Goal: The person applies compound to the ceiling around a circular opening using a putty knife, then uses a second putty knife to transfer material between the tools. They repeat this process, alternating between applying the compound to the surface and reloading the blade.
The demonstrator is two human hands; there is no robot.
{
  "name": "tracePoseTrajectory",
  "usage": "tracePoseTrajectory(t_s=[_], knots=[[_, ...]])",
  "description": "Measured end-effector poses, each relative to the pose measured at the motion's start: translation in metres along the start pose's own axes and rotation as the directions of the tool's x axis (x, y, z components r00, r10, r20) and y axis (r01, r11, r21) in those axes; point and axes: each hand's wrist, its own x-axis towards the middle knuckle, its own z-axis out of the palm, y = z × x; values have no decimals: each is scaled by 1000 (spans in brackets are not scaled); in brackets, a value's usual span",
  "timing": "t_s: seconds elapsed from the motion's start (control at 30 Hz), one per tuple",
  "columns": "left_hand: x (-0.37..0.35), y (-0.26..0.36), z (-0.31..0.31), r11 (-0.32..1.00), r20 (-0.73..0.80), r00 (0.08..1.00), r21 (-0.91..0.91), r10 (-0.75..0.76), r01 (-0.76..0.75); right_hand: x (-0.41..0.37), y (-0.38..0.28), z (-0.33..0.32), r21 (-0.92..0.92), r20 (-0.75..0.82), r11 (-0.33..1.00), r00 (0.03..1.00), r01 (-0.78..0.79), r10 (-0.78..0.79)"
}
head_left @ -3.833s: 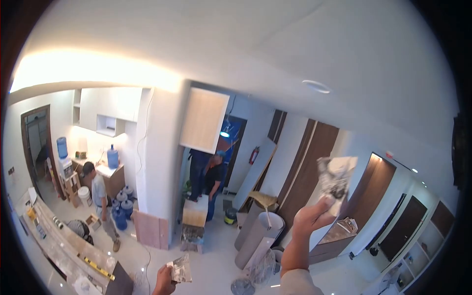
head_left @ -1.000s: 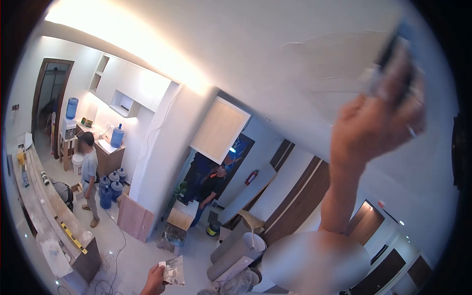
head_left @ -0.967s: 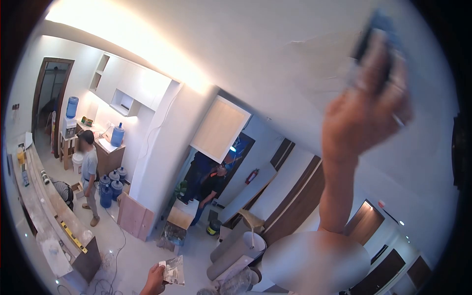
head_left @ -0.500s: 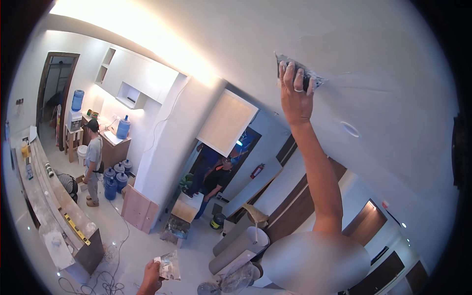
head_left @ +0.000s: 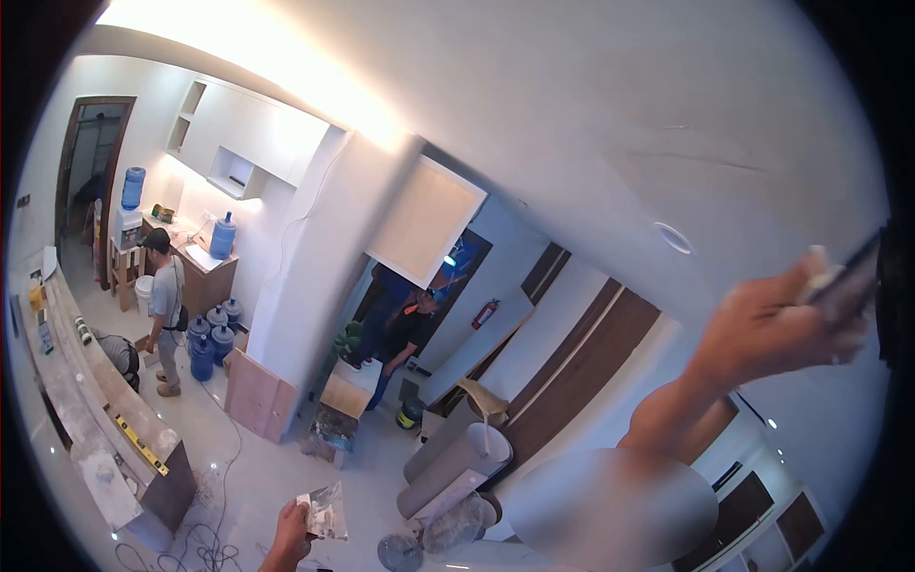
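Observation:
My right hand point(head_left: 762, 329) is raised at the right, closed around the grip of a putty knife point(head_left: 853, 272). The knife is seen nearly edge-on near the dark rim of the picture and appears apart from the ceiling point(head_left: 572, 105). Pale putty marks the fingers. Low in the middle, my left hand point(head_left: 289, 534) pinches a second, flat putty knife point(head_left: 329, 513) whose blade carries white putty. A smoothed patch with a thin ridge point(head_left: 705, 160) shows on the ceiling, above a round ceiling light point(head_left: 675, 238).
A long counter point(head_left: 86, 381) at left bears a yellow spirit level point(head_left: 141, 444). One person point(head_left: 167, 305) stands near blue water jugs point(head_left: 202, 355); others are by a doorway and crouching. Large rolls point(head_left: 457, 477) lie below. Cables point(head_left: 205, 553) tangle on the floor. A blurred oval covers the lower right.
My right hand has come away from the ceiling patch, moving right and down with the putty knife turned edge-on. My left hand stays nearly in place. The view has shifted slightly.

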Motion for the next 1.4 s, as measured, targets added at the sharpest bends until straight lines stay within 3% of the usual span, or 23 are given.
tracePoseTrajectory(t_s=[0.07, 0.17, 0.27, 0.4, 0.57, 0.8, 0.9, 0.93, 1.03, 1.07, 1.13, 1.2, 1.27, 1.37, 1.4], knots=[[-1, 2, 10, 1000, -9, 1000, 8, -15, 15, 11, 25, 12, -73, -34, 997, 999, 26, -29], [-6, 6, 26, 998, 2, 998, 21, -56, 56, 10, 9, 31, -160, -17, 987, 999, 28, -31], [-4, -1, 25, 998, 31, 998, 14, -62, 62, -3, -49, 44, 45, -19, 999, 1000, -6, 7], [-8, -1, 24, 999, 9, 1000, 20, -28, 28, -61, -94, 101, -35, -78, 998, 996, 49, -52], [-12, -1, 11, 1000, -47, 999, 6, -7, 7, -121, -118, 144, -49, 45, 983, 984, 175, -173], [-20, -2, 8, 1000, -50, 999, 19, 11, -10, -172, -142, 185, -25, 59, 970, 969, 240, -238], [-22, -1, 10, 1000, -51, 999, -3, 6, -6, -190, -149, 183, 16, 176, 961, 946, 274, -273], [-21, -1, 9, 1000, -58, 998, -6, 7, -8, -196, -157, 177, 171, 227, 965, 946, 197, -233], [-23, 0, 7, 1000, -68, 998, 7, 12, -11, -175, -155, 130, 250, 519, 958, 816, 138, -253], [-22, 2, 6, 1000, -68, 998, 14, 18, -17, -167, -148, 114, 333, 491, 943, 852, 11, -183], [-17, 1, -1, 999, -69, 997, 33, 18, -16, -128, -122, 71, 308, 506, 951, 853, -39, -129], [-14, 0, -2, 1000, -66, 998, 29, 5, -3, -86, -85, 29, 258, 417, 965, 906, -47, -68], [-13, 1, -2, 1000, -58, 998, 10, -18, 18, -48, -55, 10, 241, 203, 960, 975, -143, 94], [-9, 2, 9, 998, -21, 999, 46, -50, 51, -11, -19, 6, 68, 2, 997, 1000, -21, 21], [-6, -1, 12, 997, -5, 998, 45, -60, 60, -5, -18, 11, 24, 3, 998, 998, -57, 57]])
